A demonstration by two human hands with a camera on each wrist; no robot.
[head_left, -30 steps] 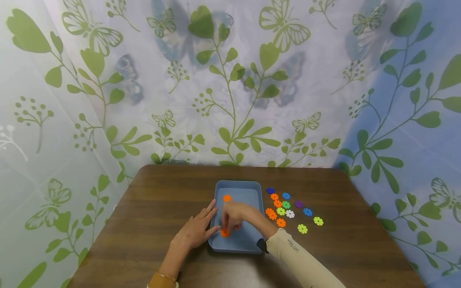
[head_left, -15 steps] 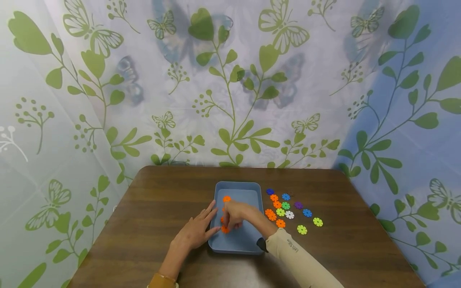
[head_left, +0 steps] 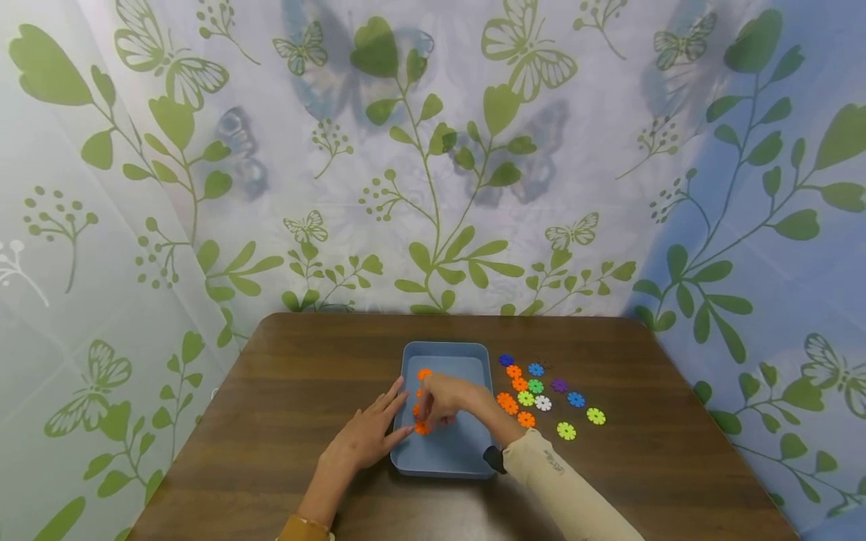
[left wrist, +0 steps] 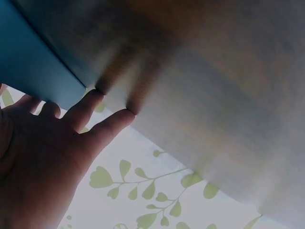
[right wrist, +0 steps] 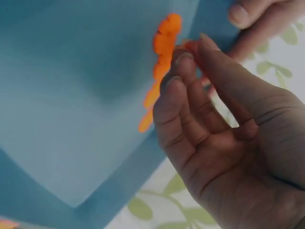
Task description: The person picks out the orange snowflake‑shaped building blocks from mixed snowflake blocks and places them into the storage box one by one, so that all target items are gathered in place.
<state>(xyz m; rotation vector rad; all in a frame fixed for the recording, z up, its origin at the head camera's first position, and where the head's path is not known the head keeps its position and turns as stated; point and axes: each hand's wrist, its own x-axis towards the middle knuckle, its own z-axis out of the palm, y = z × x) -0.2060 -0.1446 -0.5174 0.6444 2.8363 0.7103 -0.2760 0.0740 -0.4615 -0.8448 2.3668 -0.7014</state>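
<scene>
Downward curls the right hand (head_left: 444, 397) beside orange discs (right wrist: 166, 44).

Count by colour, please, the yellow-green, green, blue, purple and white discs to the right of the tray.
Yellow-green discs: 3
Green disc: 1
Light blue discs: 2
Dark blue disc: 1
Purple disc: 1
White disc: 1
Total: 9

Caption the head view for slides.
Right hand handling orange notched discs in a rectangular blue tray; left hand at its edge.

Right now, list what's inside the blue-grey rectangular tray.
A line of orange notched discs lies along the tray's left side. The right hand covers part, hiding their exact number.
</scene>
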